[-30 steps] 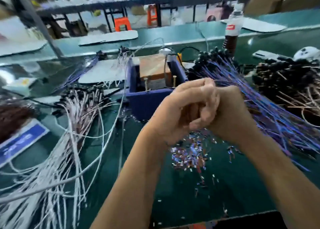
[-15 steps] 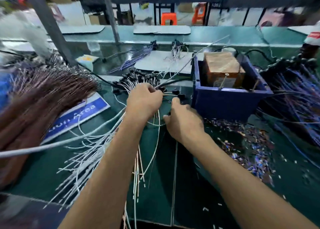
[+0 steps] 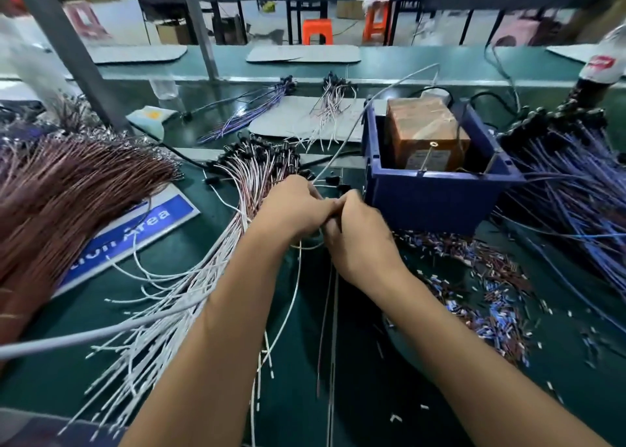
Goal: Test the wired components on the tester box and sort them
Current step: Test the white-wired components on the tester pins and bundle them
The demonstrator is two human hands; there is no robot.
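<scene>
Centre of frame: left hand [image 3: 294, 209] and right hand [image 3: 359, 240] are meeting knuckle to knuckle just left of the blue tester box [image 3: 430, 196], fingers of both curling inward. Both appear to be pinching wired components from the white-wire bundle [image 3: 189, 287]; the exact grip is hidden behind the knuckles, but thin leads [image 3: 333, 328] are hanging down from between the hands toward the lower edge. The white-wire bundle is fanning from its black heads, just above the hands, down to the lower left of the frame. The tester box is sitting right of centre, holding a brown taped block [image 3: 426, 135], with a grey cable [image 3: 372, 101] arcing over its left wall. Brown-wire bundle [image 3: 57, 202] is lying at far left, partly covering a blue sign [image 3: 135, 229] reading "Area". Blue-wire bundle [image 3: 572, 189] is spreading at far right, black heads toward the top. Cut insulation scraps [image 3: 491, 294] are littering the green mat [image 3: 355, 396] at lower right. Two smaller wire groups are resting on a white pad [image 3: 288, 118] above centre. A bottle [image 3: 596, 74] is standing at the upper right edge, blurred.
</scene>
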